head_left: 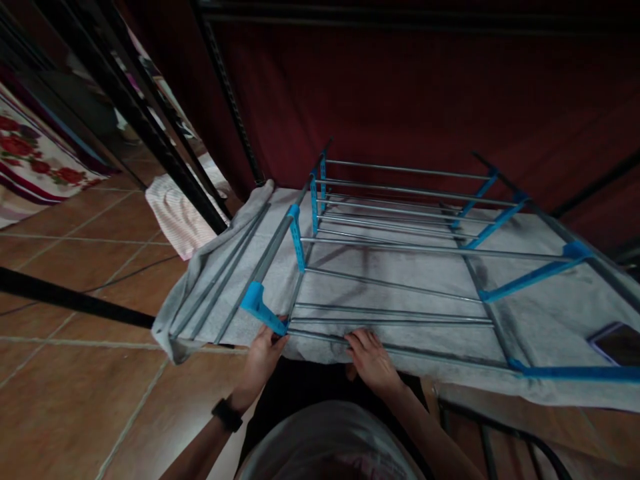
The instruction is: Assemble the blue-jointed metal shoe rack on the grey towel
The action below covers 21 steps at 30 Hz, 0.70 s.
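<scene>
A metal rack (400,253) of grey rods and blue plastic connectors lies on a grey cloth (540,293) spread over the floor. My left hand (263,360) grips the near bottom rod right beside a blue corner connector (260,307). My right hand (373,360) rests with fingers curled over the same near rod (435,350), a little to the right. A dark watch is on my left wrist. Several loose grey rods (225,280) lie on the cloth at the left of the rack.
A phone (617,343) lies on the cloth at the right edge. Black metal frame bars (150,127) stand at the left, one black bar (70,300) crosses the tiled floor. A pink-white cloth (175,213) lies behind them. A dark red curtain fills the back.
</scene>
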Each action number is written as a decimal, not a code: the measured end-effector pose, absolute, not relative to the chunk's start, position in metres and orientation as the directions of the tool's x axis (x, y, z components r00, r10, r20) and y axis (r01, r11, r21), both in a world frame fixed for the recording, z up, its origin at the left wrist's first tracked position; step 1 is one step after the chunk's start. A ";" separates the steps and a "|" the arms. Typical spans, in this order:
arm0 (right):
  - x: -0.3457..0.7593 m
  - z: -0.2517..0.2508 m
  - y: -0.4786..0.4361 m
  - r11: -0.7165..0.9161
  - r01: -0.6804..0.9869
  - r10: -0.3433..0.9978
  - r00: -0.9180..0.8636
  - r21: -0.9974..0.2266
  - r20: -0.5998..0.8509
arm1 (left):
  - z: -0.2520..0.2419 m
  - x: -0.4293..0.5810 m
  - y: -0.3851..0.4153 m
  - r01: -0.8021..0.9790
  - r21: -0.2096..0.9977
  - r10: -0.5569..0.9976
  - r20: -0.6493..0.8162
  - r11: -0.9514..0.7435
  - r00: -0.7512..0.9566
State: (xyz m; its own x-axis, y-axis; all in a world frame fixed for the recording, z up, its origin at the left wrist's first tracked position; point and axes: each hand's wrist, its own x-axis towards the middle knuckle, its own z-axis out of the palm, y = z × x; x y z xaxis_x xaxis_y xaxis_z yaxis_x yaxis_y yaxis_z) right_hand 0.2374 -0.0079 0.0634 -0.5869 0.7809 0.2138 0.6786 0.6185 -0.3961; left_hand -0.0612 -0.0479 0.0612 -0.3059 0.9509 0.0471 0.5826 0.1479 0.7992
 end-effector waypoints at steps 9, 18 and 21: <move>0.244 0.059 -0.007 0.649 0.636 0.756 -0.604 -0.419 0.254 | 0.073 -0.051 -0.051 0.565 0.811 0.946 0.047 0.151 -0.321; 0.245 0.061 -0.006 0.639 0.617 0.759 -0.605 -0.460 0.242 | 0.067 -0.050 -0.052 0.572 0.808 0.944 0.063 0.143 -0.324; 0.247 0.061 -0.004 0.630 0.613 0.762 -0.608 -0.477 0.224 | 0.065 -0.050 -0.052 0.565 0.812 0.942 0.064 0.144 -0.331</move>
State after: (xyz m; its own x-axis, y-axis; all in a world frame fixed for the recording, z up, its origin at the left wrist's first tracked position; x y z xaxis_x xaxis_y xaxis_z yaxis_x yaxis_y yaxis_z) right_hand 0.2466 -0.0038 0.0611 -0.6079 0.7616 0.2243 0.6130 0.6298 -0.4770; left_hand -0.0501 -0.0520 0.0649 -0.3307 0.9416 0.0637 0.5654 0.1436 0.8122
